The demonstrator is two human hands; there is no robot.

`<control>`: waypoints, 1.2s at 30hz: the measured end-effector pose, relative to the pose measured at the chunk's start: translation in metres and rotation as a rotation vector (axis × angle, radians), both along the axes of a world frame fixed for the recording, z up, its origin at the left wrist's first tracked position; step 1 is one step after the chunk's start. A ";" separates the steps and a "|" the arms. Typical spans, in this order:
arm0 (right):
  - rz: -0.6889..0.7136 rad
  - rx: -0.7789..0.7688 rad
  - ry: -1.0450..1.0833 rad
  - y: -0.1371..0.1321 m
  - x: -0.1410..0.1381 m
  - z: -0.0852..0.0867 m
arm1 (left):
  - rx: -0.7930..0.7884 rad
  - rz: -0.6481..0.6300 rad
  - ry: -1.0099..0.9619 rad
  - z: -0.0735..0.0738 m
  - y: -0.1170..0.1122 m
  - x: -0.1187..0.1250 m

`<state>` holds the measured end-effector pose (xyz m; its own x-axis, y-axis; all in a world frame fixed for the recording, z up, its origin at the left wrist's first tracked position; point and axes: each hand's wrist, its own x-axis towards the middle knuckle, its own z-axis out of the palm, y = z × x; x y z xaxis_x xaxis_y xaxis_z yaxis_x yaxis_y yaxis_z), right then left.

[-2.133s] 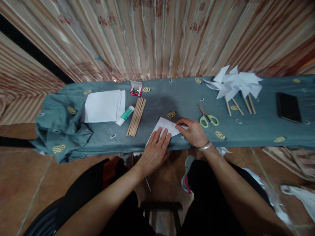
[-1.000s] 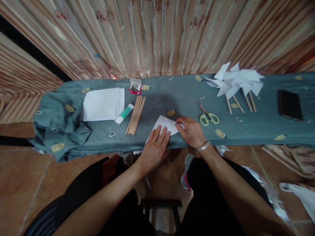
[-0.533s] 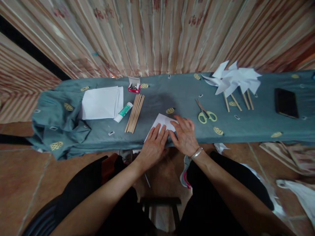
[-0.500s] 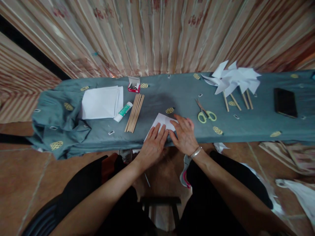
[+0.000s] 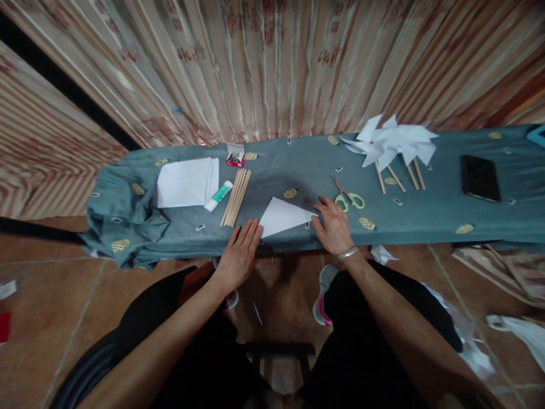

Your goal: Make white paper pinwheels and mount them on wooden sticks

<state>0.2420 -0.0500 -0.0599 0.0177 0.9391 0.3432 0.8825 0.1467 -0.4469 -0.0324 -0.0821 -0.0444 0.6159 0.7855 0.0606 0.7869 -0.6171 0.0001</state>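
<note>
A folded white sheet of paper (image 5: 284, 217), now a pointed triangle, lies on the cloth-covered table in front of me. My left hand (image 5: 240, 250) rests at its lower left corner, fingers stretched out flat with the tips by the paper's edge. At the narrow right tip is my right hand (image 5: 334, 227), its thumb and forefinger apart on either side of the point. Just beyond those fingers lie scissors (image 5: 349, 199) with light green handles. Left of the paper is a row of several wooden sticks (image 5: 235, 197), with a glue stick (image 5: 218, 196) beside them.
A stack of white paper (image 5: 185, 183) lies at the left, near a small red box (image 5: 235, 156) of metal pins. Several paper pinwheels (image 5: 394, 142) on sticks lie at the back right. Farther right is a dark phone-like slab (image 5: 480, 178). Paper scraps (image 5: 383, 254) lie on the floor.
My hands have spread apart, from close together over the paper to its left and right ends. The paper's folded triangle now shows uncovered. The view has shifted slightly.
</note>
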 end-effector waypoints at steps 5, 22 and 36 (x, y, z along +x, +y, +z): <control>-0.009 0.000 0.031 0.003 0.000 -0.002 | -0.005 0.045 0.006 0.003 -0.007 -0.007; 0.001 0.011 0.059 0.008 0.005 -0.005 | -0.140 0.344 -0.697 0.001 -0.030 -0.011; -0.003 0.008 0.058 0.008 0.005 -0.004 | -1.065 0.959 -1.620 -0.004 0.004 0.029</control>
<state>0.2472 -0.0419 -0.0644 0.0410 0.9362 0.3490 0.8557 0.1474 -0.4960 -0.0037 -0.0780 -0.0481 -0.0067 0.8220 -0.5695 -0.2696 0.5469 0.7926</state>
